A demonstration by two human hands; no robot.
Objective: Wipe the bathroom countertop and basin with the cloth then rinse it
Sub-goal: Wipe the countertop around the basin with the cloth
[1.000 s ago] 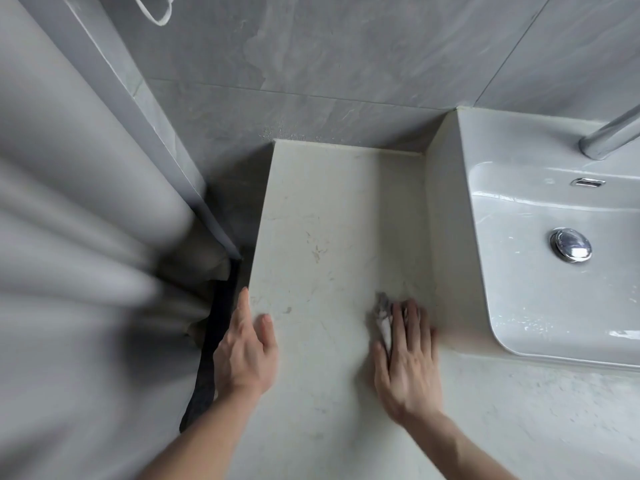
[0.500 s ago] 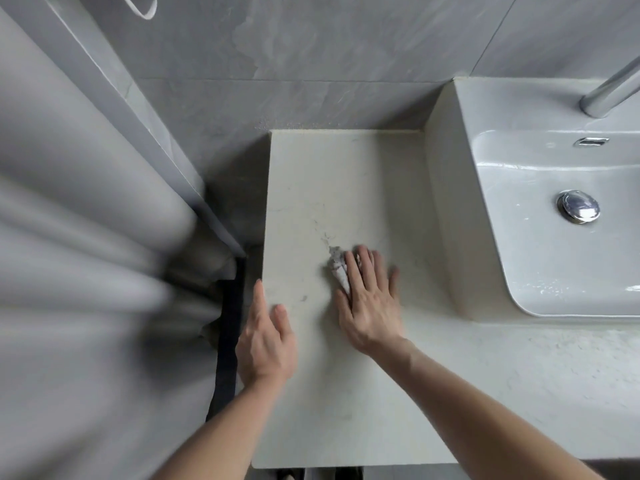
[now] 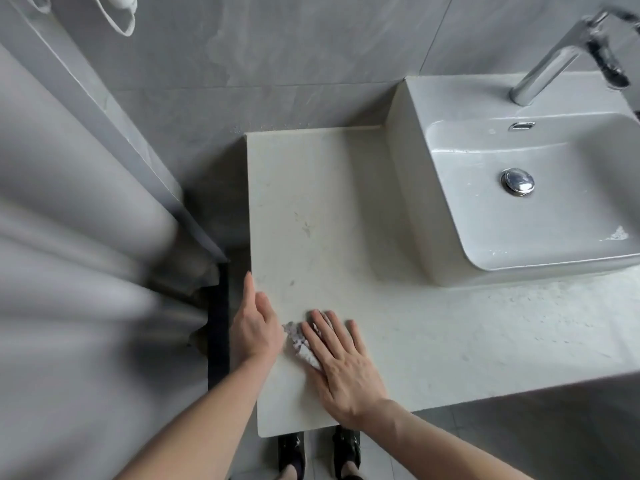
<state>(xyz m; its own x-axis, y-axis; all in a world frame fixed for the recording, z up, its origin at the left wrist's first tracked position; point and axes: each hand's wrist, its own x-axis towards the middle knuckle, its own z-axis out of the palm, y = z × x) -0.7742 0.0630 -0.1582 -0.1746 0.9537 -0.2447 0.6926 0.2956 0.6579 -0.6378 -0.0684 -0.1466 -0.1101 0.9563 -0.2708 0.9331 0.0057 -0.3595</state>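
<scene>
Crumpled cloth [image 3: 300, 344] under flat right hand [image 3: 341, 367]

Both bare forearms are reaching up from the bottom of the view toward the near left corner of the pale stone worktop [image 3: 346, 220]. The left hand [image 3: 254, 329] is lying at the worktop's left edge, fingers straight and together, thumb pointing forward along that edge. The right hand [image 3: 341, 363] is lying palm down just beside it, fingers spread and straight, pressing flat on a small crumpled grey-white cloth [image 3: 297, 339] that is showing between the two hands.
</scene>
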